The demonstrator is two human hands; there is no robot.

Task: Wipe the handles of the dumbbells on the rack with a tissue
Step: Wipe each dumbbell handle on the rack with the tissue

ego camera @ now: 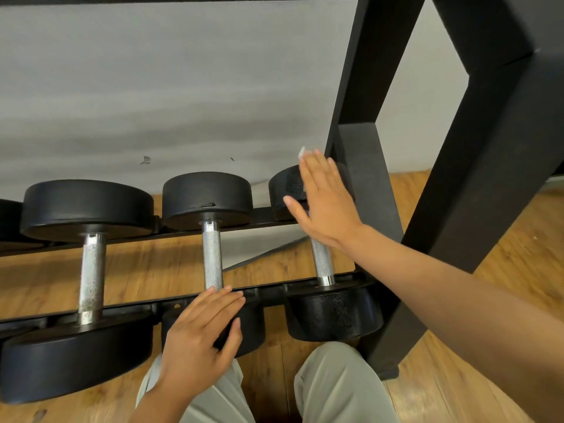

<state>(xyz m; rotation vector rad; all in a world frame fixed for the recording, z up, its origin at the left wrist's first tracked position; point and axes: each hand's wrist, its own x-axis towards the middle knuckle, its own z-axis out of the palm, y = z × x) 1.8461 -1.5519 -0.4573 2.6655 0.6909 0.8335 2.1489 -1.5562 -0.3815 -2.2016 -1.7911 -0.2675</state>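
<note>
Rack: a black rack (451, 166) fills the right and top of the frame; three dumbbells are laid across its two lower rails, above a wooden floor (488, 300).
Left dumbbell: the largest dumbbell (88, 227) is seen at lower left, its handle speckled and dull.
Middle dumbbell: the middle dumbbell (210, 209) is seen at centre, its knurled handle bare.
Right dumbbell: the right dumbbell (329, 309) is seen right of centre, with the upper part of its handle hidden by a hand.
Left hand: the left hand (201, 340) is laid with straight fingers on the near head of the middle dumbbell; its grip is wide, nothing held.
Right hand: the right hand (326, 203) is stretched over the far head of the right dumbbell, fingers extended.
Tissue: a small white tissue (302, 152) is seen just beyond the right fingertips; how it is held cannot be told.
Person: light trousers (335, 389) are seen at bottom centre.
</note>
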